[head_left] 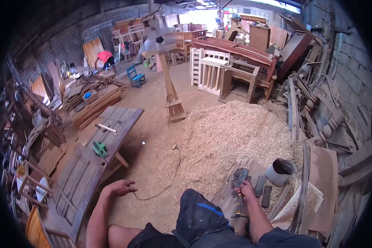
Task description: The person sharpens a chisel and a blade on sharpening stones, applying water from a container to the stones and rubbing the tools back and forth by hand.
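My right hand (246, 190) is closed on a chisel with a yellow-and-black handle (239, 205); my fingers hide most of its blade. Its front end meets a dark grey sharpening stone (242, 175) on a stained wooden board (225, 194). Two more blocks lie to the right of that hand, one grey (260, 185) and one darker (267, 196). Beyond them stands a grey bucket (280, 171) with a dark inside. My left hand (120, 188) hangs in the air beside my knee, fingers loosely apart, holding nothing.
A large heap of wood shavings (239, 128) rises ahead. On the left, a panelled door (76, 182) carries a green power tool (99, 149). A cord (169, 184) crosses the floor. Scrap wood (318, 111) lines the right wall. A person in red (105, 57) bends over far back.
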{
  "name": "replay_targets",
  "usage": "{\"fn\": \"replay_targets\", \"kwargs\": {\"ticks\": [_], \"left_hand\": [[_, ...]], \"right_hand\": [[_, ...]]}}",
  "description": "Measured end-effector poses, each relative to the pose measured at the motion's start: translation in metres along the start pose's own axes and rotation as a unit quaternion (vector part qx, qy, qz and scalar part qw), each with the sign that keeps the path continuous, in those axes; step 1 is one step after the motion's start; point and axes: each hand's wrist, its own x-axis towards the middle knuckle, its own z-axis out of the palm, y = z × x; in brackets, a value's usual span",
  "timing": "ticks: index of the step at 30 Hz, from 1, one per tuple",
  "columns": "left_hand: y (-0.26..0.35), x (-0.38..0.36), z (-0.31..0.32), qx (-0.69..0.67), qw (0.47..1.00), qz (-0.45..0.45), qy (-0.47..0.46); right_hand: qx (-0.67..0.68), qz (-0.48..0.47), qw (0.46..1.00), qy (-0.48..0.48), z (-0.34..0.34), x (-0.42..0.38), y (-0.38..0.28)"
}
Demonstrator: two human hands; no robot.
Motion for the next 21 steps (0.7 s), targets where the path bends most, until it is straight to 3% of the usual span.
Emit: {"fn": "replay_targets", "kwargs": {"ticks": [5, 8, 11, 14, 18, 21], "left_hand": [[0.062, 0.009, -0.037, -0.043, 0.993, 0.084, 0.078], [0.135, -0.022, -0.045, 0.070, 0.975, 0.156, 0.141], [0.184, -0.045, -0.031, 0.097, 0.955, 0.234, 0.154], [0.228, -0.072, -0.006, 0.077, 0.947, 0.294, 0.106], [0.254, -0.054, 0.050, -0.008, 0.917, 0.398, 0.032], [0.270, -0.020, 0.108, -0.083, 0.930, 0.357, -0.029]], "right_hand": [[-0.001, -0.026, 1.000, -0.011, 0.002, -0.014, -0.013], [0.005, -0.039, 0.999, -0.021, -0.001, -0.027, -0.027], [-0.014, -0.029, 0.999, -0.037, 0.005, -0.032, -0.038], [-0.003, -0.042, 0.997, -0.057, 0.008, -0.043, -0.046], [-0.012, -0.064, 0.996, -0.057, 0.015, -0.048, -0.053], [0.026, -0.065, 0.996, -0.061, 0.018, -0.056, -0.062]]}}
